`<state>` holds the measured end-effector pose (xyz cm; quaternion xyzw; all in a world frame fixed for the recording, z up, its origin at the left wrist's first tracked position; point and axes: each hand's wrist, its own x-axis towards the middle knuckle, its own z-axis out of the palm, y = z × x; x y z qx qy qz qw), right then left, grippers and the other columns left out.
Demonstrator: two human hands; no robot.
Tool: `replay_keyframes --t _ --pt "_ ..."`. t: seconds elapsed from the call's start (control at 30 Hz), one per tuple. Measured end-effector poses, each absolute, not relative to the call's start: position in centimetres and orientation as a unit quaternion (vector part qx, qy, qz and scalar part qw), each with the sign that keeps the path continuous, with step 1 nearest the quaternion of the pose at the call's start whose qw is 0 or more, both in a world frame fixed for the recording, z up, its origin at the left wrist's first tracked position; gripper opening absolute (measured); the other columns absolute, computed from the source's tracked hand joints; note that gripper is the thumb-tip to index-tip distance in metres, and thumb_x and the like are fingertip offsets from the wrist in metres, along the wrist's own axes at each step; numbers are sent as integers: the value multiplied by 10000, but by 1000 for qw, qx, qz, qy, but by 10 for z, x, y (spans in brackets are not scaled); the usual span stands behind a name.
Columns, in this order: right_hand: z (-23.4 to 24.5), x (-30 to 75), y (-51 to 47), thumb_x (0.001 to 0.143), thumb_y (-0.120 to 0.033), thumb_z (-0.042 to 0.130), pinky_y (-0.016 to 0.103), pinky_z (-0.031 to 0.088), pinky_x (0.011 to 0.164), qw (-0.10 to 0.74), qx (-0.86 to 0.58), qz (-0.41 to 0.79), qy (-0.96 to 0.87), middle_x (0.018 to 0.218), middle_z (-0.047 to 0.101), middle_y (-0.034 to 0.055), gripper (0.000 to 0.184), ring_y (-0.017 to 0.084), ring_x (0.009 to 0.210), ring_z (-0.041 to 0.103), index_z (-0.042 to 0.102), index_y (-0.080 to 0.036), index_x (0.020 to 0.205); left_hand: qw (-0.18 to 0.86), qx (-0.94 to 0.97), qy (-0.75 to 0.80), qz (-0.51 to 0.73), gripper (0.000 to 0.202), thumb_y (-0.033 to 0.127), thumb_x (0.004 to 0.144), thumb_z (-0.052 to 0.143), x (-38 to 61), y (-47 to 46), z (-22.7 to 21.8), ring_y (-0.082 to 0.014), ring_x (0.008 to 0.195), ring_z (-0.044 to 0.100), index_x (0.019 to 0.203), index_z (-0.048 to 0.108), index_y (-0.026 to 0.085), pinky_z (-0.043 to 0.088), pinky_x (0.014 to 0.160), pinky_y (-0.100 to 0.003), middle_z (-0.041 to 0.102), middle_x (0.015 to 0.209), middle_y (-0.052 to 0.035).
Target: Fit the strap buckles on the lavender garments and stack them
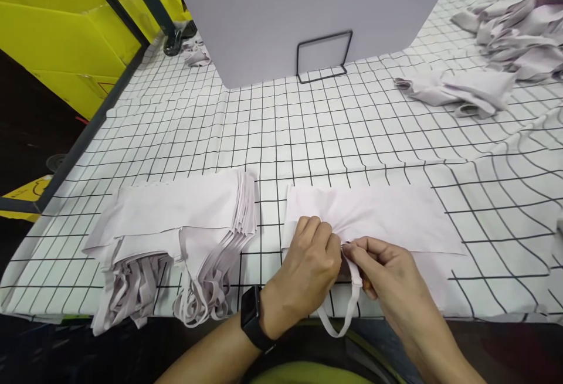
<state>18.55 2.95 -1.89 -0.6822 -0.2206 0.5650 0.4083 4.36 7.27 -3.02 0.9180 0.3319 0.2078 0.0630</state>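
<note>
A pale lilac garment (396, 214) lies spread flat on the checked table cover (308, 132) in front of me. My left hand (308, 269), with a black watch on the wrist, presses closed fingers onto the garment's near edge. Right beside it, my right hand (391, 281) pinches the garment's thin strap (347, 308), which loops down over the table's front edge. To the left sits a neat stack of the same lilac garments (185, 220), their straps hanging off the edge.
A grey board (308, 14) on a black wire stand (323, 55) stands at the back. Loose lilac garments (461, 94) and a bigger heap (523, 32) lie at the far right. Yellow boxes (61, 38) and a dark metal frame (88, 132) are on the left.
</note>
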Motion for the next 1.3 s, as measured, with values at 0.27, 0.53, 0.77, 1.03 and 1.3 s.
replay_keyframes --t 0.27,0.53,0.77,1.03,1.3 --pt "-19 187 33 662 -463 823 197 227 367 394 -666 593 -223 422 380 -77 432 57 378 299 511 -202 517 58 929 307 200 252 9 916 457 42 75 -30 -206 750 440 726 546 148 421 695 -344 514 761 -57" --pt "-21 192 40 648 -443 825 191 228 376 350 -615 668 -231 441 385 -76 430 53 402 294 502 -201 503 71 927 306 205 242 31 927 435 38 81 -35 -217 794 455 750 532 165 452 738 -352 529 800 -59" --pt "-15 215 21 828 -598 651 243 345 429 287 -670 562 -392 466 529 -7 479 127 420 475 599 -198 569 163 907 349 173 209 17 902 448 14 68 -22 -237 910 532 947 572 179 478 787 -385 576 974 -68" --pt "-20 320 74 719 -645 591 456 506 745 256 -849 109 -449 954 693 159 430 354 903 654 664 -227 790 238 751 568 238 241 258 943 520 8 106 -10 -270 1081 618 1169 563 184 528 938 -423 591 1176 -116" --pt "-32 336 81 705 -529 714 368 453 602 393 -790 248 -399 697 680 26 313 224 595 584 635 -261 847 299 668 659 175 354 130 832 659 30 151 -21 -282 1115 607 1175 580 158 483 944 -381 653 1090 -115"
